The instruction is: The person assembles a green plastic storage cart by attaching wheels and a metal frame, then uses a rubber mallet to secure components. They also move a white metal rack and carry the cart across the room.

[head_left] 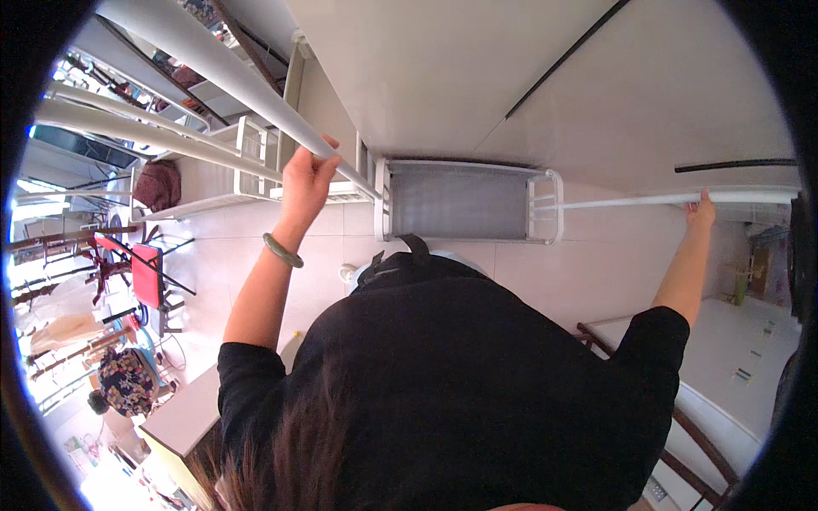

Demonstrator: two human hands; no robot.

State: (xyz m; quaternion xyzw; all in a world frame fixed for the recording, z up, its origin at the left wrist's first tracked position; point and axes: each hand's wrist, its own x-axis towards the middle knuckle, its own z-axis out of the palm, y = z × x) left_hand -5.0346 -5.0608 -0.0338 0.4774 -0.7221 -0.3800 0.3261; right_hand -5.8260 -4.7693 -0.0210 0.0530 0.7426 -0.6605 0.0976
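the white tubular metal rack frame (467,201), with a grey rectangular shelf panel set between its rails, stands directly ahead of the person, above the head and shoulders in the head view. two long white round poles run out from it. the left pole (213,72) slants from the upper left edge down toward the shelf's left corner; its long axis is diagonal. the right pole (648,201) runs nearly level from the shelf's right end to the right edge.

left hand (305,183): raised, fingers wrapped and clamped round the left pole near where it meets the frame. a green bangle (282,250) sits on this wrist. right hand (700,211): arm stretched far out, fingertips pressed against the underside of the right pole; whether it fully encloses the pole cannot be told. the hands are well apart, one on each side of the shelf, and the left hand is the nearer to it.

a second white slatted rack section (243,166) stands just left of the left hand. a pale wall panel (528,77) fills the background, crossed by a thin black cable (567,58).

packages and labels: small pale rectangular stickers (743,373) lie on a white flat surface (724,358) at lower right. a red folding chair (146,274) and a floral-patterned round cushion (126,381) sit on the tiled floor (528,268) at far left.
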